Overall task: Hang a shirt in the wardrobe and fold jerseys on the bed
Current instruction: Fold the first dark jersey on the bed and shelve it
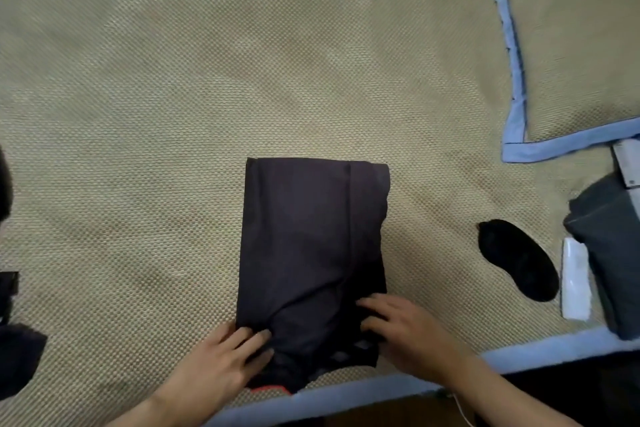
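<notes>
A dark navy jersey (311, 236) lies on the woven beige bed mat (173, 114), folded into a long rectangle, with a thin red trim showing at its near end. My left hand (221, 357) grips the jersey's near left corner, fingers curled over the cloth. My right hand (398, 326) holds the near right edge, with the fingers pressed onto the fabric. No wardrobe or hanging shirt is in view.
A black eye mask (516, 260) lies to the right, beside a white tube (575, 281) and a folded grey garment (609, 253). A second mat with blue trim (516, 80) overlaps at the upper right. Dark clothing (17, 354) sits at the left edge. The bed's blue border (346, 395) runs along the near side.
</notes>
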